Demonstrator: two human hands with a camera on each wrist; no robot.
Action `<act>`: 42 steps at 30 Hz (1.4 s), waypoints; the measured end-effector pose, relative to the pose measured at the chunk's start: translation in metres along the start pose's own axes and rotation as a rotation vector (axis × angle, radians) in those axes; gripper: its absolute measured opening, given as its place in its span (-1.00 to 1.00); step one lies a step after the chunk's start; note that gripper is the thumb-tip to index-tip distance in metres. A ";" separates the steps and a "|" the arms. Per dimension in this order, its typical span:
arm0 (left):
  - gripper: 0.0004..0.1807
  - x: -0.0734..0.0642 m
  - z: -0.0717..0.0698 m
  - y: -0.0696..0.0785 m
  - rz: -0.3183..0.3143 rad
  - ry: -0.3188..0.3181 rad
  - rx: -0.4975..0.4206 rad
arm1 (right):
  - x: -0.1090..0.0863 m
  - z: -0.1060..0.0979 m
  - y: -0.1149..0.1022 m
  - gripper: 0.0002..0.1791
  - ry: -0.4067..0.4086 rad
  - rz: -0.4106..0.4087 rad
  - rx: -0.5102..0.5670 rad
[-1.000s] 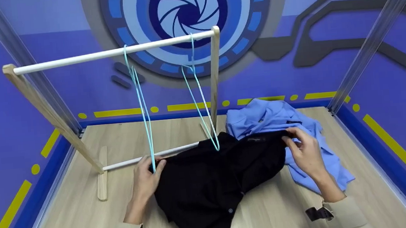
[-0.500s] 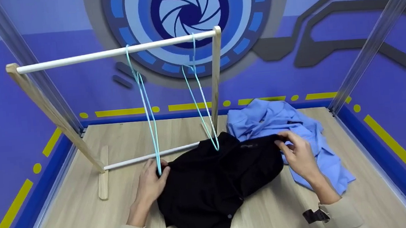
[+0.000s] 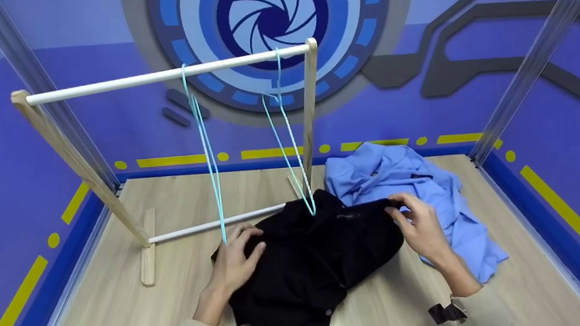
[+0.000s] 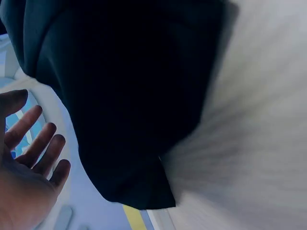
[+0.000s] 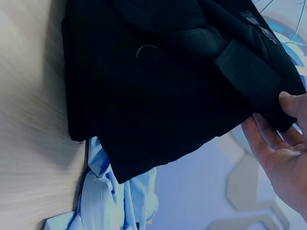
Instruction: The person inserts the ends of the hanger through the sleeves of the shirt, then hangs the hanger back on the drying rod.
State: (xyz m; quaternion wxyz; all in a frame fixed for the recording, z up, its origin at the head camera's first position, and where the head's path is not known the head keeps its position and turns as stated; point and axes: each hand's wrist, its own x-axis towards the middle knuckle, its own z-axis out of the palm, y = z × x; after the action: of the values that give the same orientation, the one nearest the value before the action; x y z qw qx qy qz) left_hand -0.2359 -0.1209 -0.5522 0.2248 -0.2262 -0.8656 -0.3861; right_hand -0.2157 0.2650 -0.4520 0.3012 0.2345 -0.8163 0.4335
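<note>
A black shirt (image 3: 289, 273), with a button near its lower edge and a label inside the neck, lies bunched at the front of the rack. My right hand (image 3: 422, 230) pinches its right upper edge and lifts that side; in the right wrist view the thumb (image 5: 290, 103) presses on the cloth, fingers behind. My left hand (image 3: 235, 262) is over the shirt's left edge, its fingers loosely bent and spread. In the left wrist view the left hand (image 4: 33, 163) shows no cloth between its fingers. A light-blue hanger (image 3: 212, 170) hangs right behind that hand.
The rack has a white top bar (image 3: 120, 85) and wooden posts. A second light-blue hanger (image 3: 292, 157) hangs at its right end, its lower tip overlapping the shirt. A crumpled blue shirt (image 3: 390, 170) lies behind my right hand. Blue walls (image 3: 544, 125) enclose the table (image 3: 98, 316).
My left hand has released the shirt's edge and the hanger and moved right over the cloth. My right hand has shifted left, still pinching the black shirt. The left hanger has swung slightly.
</note>
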 end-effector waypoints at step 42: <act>-0.74 0.013 0.023 0.029 0.211 -0.127 -0.151 | -0.005 0.016 -0.008 -0.74 -0.047 -0.037 0.069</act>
State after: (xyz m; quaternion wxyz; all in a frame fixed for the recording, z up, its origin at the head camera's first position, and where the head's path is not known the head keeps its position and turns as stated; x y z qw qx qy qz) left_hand -0.2346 -0.0832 -0.5425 0.1911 -0.3561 -0.8179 -0.4095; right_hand -0.2120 0.2477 -0.4577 0.2814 0.2699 -0.8032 0.4503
